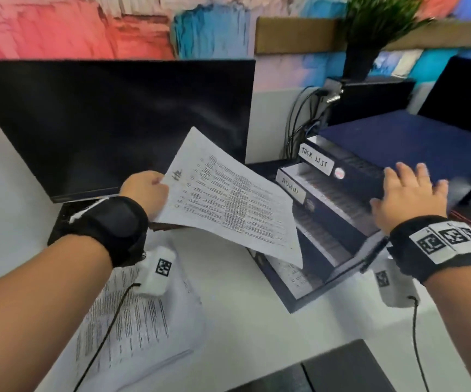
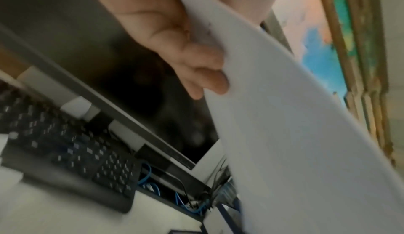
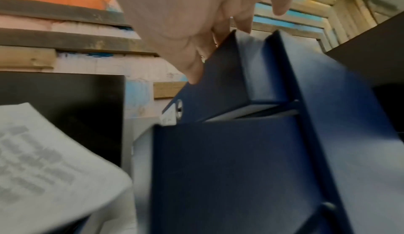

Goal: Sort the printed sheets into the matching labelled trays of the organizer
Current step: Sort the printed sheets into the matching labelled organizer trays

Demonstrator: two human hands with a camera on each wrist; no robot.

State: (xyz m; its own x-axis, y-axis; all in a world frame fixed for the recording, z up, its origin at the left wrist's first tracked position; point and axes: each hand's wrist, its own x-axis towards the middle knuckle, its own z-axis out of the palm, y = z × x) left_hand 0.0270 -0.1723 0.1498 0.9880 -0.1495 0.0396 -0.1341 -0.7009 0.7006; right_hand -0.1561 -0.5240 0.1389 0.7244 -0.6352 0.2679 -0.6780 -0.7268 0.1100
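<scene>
Forearms fill the lower head view, each with a black wrist strap and a white tagged camera pod. Left hand (image 1: 146,190) pinches the printed sheet (image 1: 230,202) at its top-left corner, thumb on the printed face and fingers (image 2: 196,68) curled under it. Sheet held in the air, tilted, its lower right corner hanging over the front of the organizer (image 1: 350,219); not yet in any tray.

Right hand (image 1: 409,190) lies on the front edge of the organizer's dark blue top, fingers straight and spread, holding nothing. Right wrist view shows fingertips (image 3: 195,75) touching the blue edge. Judged to be steadying the unit or reaching for a tray; cannot tell which.

Organizer: dark blue, stepped trays, each pulled further out than the one above. White labels read "TASK LIST" (image 1: 315,159) on the upper tray and "ADMIN" (image 1: 291,186) on the one below. Lower trays' labels hidden behind the sheet. Bottom tray already holds a printed page.

Unsorted stack of sheets (image 1: 132,321) lies on the white desk under the left forearm. Monitor (image 1: 110,123) behind, keyboard (image 2: 72,149) at its foot.

Step in hand (judgement): one sheet picked, being carried to its tray. Sheet heading too blurred to read, so matching tray unknown. Next move calls for checking the heading against the labels, then sliding the sheet flat into that tray's opening without buckling it.
</scene>
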